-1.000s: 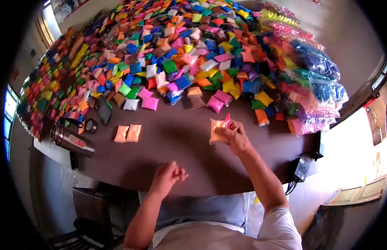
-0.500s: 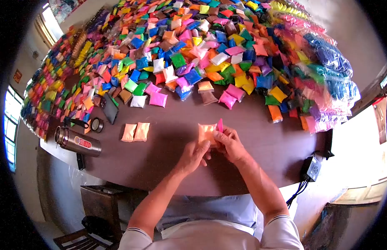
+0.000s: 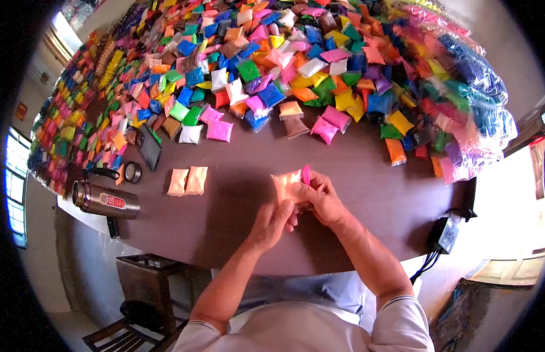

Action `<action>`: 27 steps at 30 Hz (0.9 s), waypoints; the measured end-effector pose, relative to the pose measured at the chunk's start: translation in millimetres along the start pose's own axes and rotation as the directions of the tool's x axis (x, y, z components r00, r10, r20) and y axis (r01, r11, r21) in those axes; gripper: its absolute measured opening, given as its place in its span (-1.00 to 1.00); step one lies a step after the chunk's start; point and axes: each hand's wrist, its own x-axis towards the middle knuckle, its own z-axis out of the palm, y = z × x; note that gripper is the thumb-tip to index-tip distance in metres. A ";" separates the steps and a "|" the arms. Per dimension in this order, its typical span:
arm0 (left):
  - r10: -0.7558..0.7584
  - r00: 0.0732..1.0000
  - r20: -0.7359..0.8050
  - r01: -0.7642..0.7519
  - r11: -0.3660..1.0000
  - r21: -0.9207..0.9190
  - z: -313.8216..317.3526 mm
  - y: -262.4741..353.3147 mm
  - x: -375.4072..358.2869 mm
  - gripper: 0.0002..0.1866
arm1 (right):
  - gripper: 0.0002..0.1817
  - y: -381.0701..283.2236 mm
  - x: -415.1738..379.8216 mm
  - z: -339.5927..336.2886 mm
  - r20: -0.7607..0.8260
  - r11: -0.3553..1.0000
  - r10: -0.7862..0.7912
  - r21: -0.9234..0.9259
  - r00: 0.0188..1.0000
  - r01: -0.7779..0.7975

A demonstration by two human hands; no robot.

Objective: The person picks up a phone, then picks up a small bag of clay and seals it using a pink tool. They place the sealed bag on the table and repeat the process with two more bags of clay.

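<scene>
One peach packet [image 3: 286, 186] | right hand [image 3: 323, 199] pinching | left hand [image 3: 269, 226] alongside, thumb extended

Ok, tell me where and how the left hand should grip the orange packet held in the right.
Bring the left hand in from the left and pinch the orange packet by its left edge. The right hand grips its right side, beside the pink piece, leaving that opposite edge free. The packet looks pillow-shaped, so a light pinch should probably do.
</scene>
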 end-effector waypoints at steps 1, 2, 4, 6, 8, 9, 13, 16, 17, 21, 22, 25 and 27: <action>-0.005 1.000 -0.001 0.005 1.000 0.004 1.1 -0.2 -0.5 -0.53 | -0.82 0.3 -1.3 2.8 0.006 1.000 0.016 -0.020 1.000 -0.016; 0.006 1.000 -0.008 -0.005 0.995 0.099 3.0 0.0 -0.5 -0.53 | -0.82 4.3 -0.7 0.1 0.006 1.000 0.016 -0.014 1.000 -0.015; 0.019 1.000 -0.010 -0.017 0.981 0.195 4.0 -0.3 -1.0 -0.53 | -0.77 11.4 1.7 -7.2 -0.008 0.969 -0.068 -0.240 0.998 0.064; 0.006 1.000 0.029 -0.012 0.979 0.204 4.5 -2.3 -1.5 -0.60 | -0.78 16.2 2.2 -9.0 -0.031 0.975 -0.055 -0.218 0.998 0.047; 0.005 0.999 0.042 -0.014 0.975 0.223 4.4 -1.0 -1.9 -0.61 | -0.78 22.7 4.6 -14.2 0.001 0.972 -0.119 -0.205 0.993 0.117; 0.004 0.999 0.051 -0.016 0.970 0.243 4.4 -0.4 -2.3 -0.62 | -0.78 21.7 3.8 -13.9 0.001 0.972 -0.121 -0.205 0.993 0.119; -0.049 0.999 0.018 0.046 0.991 0.129 4.0 1.2 -2.7 -0.62 | -0.80 7.7 0.8 -4.5 0.048 0.990 -0.050 -0.130 0.998 0.056; -0.076 0.997 0.005 0.076 0.997 0.010 1.0 -1.7 -1.0 -0.61 | -0.79 8.4 -0.2 -1.0 0.042 0.998 -0.037 -0.051 0.998 0.039; -0.048 0.999 0.000 0.048 0.998 0.036 2.0 -2.2 -1.2 -0.59 | -0.79 10.7 -0.1 -1.7 0.020 0.998 -0.059 -0.009 0.998 0.059; -0.020 1.000 -0.002 0.020 0.983 0.184 7.0 -2.7 -4.7 -0.54 | -0.79 16.1 0.8 -7.5 -0.042 0.996 -0.076 -0.059 0.996 0.073; -0.020 1.000 -0.001 0.020 0.982 0.186 7.6 -2.8 -5.0 -0.54 | -0.79 19.2 1.8 -11.0 -0.022 0.994 -0.094 -0.059 0.995 0.093; 0.011 1.000 -0.005 -0.010 0.970 0.242 7.6 -4.1 -3.9 -0.51 | -0.80 17.5 1.9 -12.0 0.000 0.993 -0.098 -0.061 0.995 0.098; -0.005 1.000 -0.016 0.008 0.979 0.201 5.6 -6.6 -3.4 -0.51 | -0.81 14.2 0.4 -8.2 0.002 0.994 -0.086 -0.062 0.996 0.085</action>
